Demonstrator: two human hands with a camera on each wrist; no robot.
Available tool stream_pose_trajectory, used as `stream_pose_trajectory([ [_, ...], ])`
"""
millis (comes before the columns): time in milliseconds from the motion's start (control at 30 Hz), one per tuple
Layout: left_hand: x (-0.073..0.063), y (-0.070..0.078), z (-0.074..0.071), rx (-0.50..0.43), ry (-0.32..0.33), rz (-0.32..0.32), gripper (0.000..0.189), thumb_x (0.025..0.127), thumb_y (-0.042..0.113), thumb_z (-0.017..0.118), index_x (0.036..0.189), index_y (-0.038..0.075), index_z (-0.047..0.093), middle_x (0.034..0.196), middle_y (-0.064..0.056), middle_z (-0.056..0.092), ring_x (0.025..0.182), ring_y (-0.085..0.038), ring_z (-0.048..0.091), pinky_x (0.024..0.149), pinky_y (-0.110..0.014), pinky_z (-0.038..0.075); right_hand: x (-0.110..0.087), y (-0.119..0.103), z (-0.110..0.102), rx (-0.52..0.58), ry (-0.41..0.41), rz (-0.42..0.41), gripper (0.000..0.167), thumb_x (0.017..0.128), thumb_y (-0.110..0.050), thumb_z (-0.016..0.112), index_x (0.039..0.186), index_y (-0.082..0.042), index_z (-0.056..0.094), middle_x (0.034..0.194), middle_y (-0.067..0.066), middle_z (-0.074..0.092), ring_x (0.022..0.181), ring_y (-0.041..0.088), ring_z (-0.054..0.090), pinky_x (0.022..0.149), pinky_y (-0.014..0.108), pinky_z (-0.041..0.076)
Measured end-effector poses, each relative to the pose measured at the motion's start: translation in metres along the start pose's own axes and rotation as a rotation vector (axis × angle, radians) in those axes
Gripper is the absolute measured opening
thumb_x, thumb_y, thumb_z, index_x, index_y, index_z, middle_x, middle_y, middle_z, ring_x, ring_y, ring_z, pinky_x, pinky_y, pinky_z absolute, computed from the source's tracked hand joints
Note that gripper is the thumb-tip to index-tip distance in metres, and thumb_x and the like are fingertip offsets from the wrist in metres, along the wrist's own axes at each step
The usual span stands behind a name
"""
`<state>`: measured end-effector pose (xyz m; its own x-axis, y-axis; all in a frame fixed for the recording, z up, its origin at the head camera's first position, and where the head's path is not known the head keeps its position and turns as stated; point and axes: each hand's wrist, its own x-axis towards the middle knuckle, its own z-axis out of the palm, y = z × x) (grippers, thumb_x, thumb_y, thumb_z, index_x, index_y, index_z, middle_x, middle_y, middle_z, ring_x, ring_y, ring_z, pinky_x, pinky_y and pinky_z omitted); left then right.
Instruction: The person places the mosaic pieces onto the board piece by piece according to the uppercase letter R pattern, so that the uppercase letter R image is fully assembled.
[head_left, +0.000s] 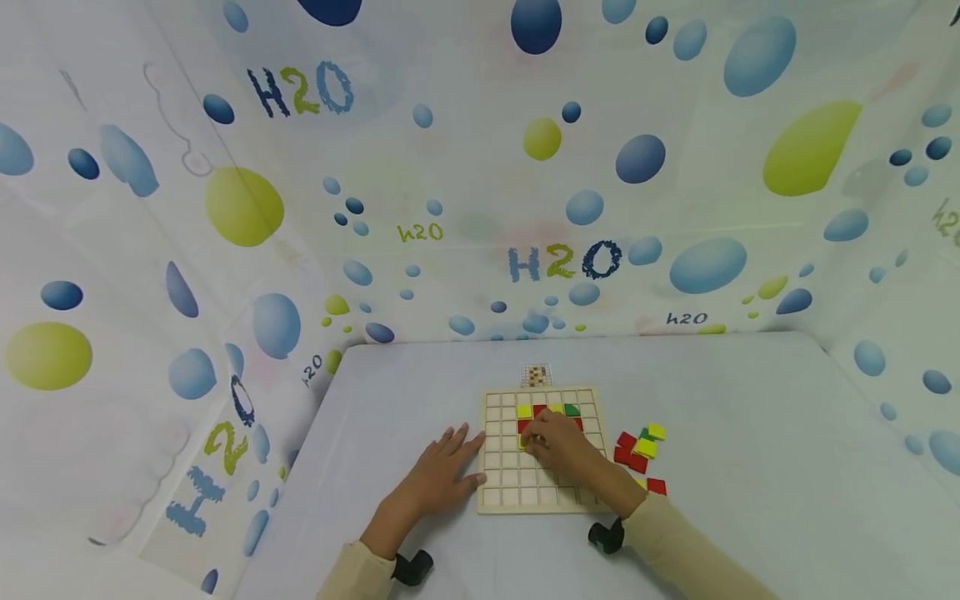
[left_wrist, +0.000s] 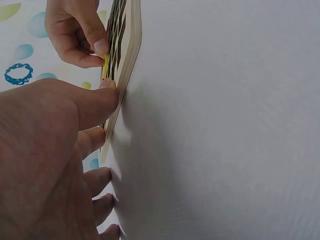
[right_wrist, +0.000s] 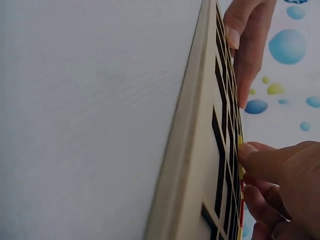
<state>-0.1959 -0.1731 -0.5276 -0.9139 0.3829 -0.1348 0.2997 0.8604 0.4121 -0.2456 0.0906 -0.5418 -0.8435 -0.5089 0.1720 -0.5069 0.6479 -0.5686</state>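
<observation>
A wooden grid board [head_left: 501, 497] lies on the table, with red, yellow and green tiles in its upper cells. My left hand [head_left: 442, 471] rests flat on the table at the board's left side, fingers spread. Its thumb and index finger touch the board's edge. Over the middle of the grid, my right hand [head_left: 562, 446] pinches a yellow tile [left_wrist: 106, 62] between thumb and fingertip, low against the board. The hand covers part of the tile pattern in the head view. A green tile [head_left: 572, 410] with a rounded corner sits in the top tile row, beside a yellow one.
Loose red, yellow and green tiles [head_left: 622, 454] lie in a small heap right of the board, a red tile [head_left: 657, 487] nearer the right sleeve. A small printed pattern card [head_left: 536, 375] lies behind the board. Patterned sheets [head_left: 480, 167] hang around the white table [head_left: 750, 433].
</observation>
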Motion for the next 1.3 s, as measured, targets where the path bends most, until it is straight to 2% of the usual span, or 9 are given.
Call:
stream_pose_trajectory([
  [100, 0.000, -0.001, 0.002, 0.001, -0.003, -0.003, 0.069, 0.105, 0.045, 0.063, 0.163, 0.016, 0.041, 0.172, -0.019, 0.030, 0.159, -0.044, 0.024, 0.125, -0.067, 0.024, -0.001, 0.001, 0.001, -0.022, 0.007, -0.014, 0.006, 0.097, -0.013, 0.078, 0.099, -0.018, 0.077, 0.102, -0.003, 0.065, 0.094, 0.014, 0.059, 0.086, 0.035, 0.057],
  [167, 0.001, -0.002, 0.002, 0.005, -0.002, -0.006, 0.068, 0.105, 0.045, 0.062, 0.163, 0.017, 0.041, 0.172, -0.019, 0.030, 0.159, -0.044, 0.025, 0.125, -0.066, 0.024, -0.003, 0.001, 0.000, -0.042, 0.012, 0.010, 0.005, 0.097, -0.015, 0.078, 0.101, -0.019, 0.077, 0.102, -0.004, 0.064, 0.094, 0.013, 0.059, 0.086, 0.034, 0.058],
  [400, 0.001, -0.003, 0.002, 0.002, 0.006, -0.002, 0.069, 0.105, 0.045, 0.063, 0.163, 0.016, 0.042, 0.172, -0.020, 0.030, 0.159, -0.045, 0.025, 0.124, -0.068, 0.025, -0.022, 0.011, -0.025, 0.017, 0.044, 0.203, 0.009, 0.099, -0.017, 0.076, 0.107, -0.018, 0.077, 0.101, -0.005, 0.064, 0.095, 0.013, 0.059, 0.090, 0.037, 0.057],
  [533, 0.001, -0.003, 0.003, 0.003, 0.012, 0.010, 0.069, 0.105, 0.044, 0.064, 0.163, 0.015, 0.042, 0.171, -0.021, 0.030, 0.158, -0.046, 0.026, 0.123, -0.068, 0.026, -0.036, 0.032, -0.050, 0.017, 0.063, 0.261, 0.012, 0.099, -0.018, 0.075, 0.109, -0.013, 0.076, 0.101, -0.001, 0.066, 0.095, 0.017, 0.061, 0.088, 0.044, 0.053],
  [667, 0.002, -0.003, 0.001, -0.001, 0.017, 0.020, 0.068, 0.105, 0.043, 0.063, 0.163, 0.014, 0.042, 0.171, -0.022, 0.031, 0.158, -0.048, 0.026, 0.123, -0.069, 0.026, -0.049, 0.060, -0.074, -0.057, 0.077, 0.324, 0.018, 0.098, -0.024, 0.076, 0.111, -0.011, 0.074, 0.105, 0.004, 0.068, 0.101, 0.025, 0.063, 0.090, 0.053, 0.049],
  [833, -0.001, -0.001, 0.000, -0.001, 0.019, 0.020, 0.066, 0.106, 0.040, 0.063, 0.162, 0.013, 0.043, 0.170, -0.023, 0.031, 0.157, -0.049, 0.027, 0.123, -0.070, 0.026, -0.060, 0.083, -0.094, -0.133, -0.008, 0.405, 0.026, 0.094, -0.029, 0.080, 0.112, -0.012, 0.072, 0.108, 0.008, 0.068, 0.104, 0.031, 0.060, 0.086, 0.059, 0.045],
  [933, -0.002, 0.000, 0.000, -0.001, 0.015, 0.017, 0.066, 0.106, 0.040, 0.063, 0.162, 0.012, 0.043, 0.170, -0.023, 0.031, 0.158, -0.048, 0.026, 0.123, -0.070, 0.025, -0.061, 0.089, -0.095, -0.140, -0.051, 0.413, 0.021, 0.094, -0.029, 0.081, 0.107, -0.014, 0.073, 0.105, 0.004, 0.067, 0.102, 0.029, 0.058, 0.084, 0.057, 0.043],
  [1100, -0.001, -0.001, 0.000, 0.002, 0.007, 0.020, 0.068, 0.106, 0.042, 0.061, 0.164, 0.013, 0.039, 0.172, -0.022, 0.028, 0.159, -0.047, 0.023, 0.124, -0.069, 0.023, -0.059, 0.091, -0.089, -0.139, -0.043, 0.418, 0.012, 0.096, -0.025, 0.078, 0.103, -0.016, 0.074, 0.101, 0.002, 0.066, 0.100, 0.028, 0.056, 0.082, 0.054, 0.040],
  [1300, -0.001, -0.001, -0.001, -0.010, 0.002, 0.020, 0.067, 0.106, 0.041, 0.062, 0.164, 0.013, 0.040, 0.171, -0.022, 0.029, 0.159, -0.047, 0.023, 0.124, -0.069, 0.024, -0.057, 0.090, -0.086, -0.160, -0.050, 0.437, 0.016, 0.095, -0.027, 0.080, 0.104, -0.016, 0.073, 0.100, 0.002, 0.066, 0.099, 0.028, 0.056, 0.082, 0.053, 0.040],
])
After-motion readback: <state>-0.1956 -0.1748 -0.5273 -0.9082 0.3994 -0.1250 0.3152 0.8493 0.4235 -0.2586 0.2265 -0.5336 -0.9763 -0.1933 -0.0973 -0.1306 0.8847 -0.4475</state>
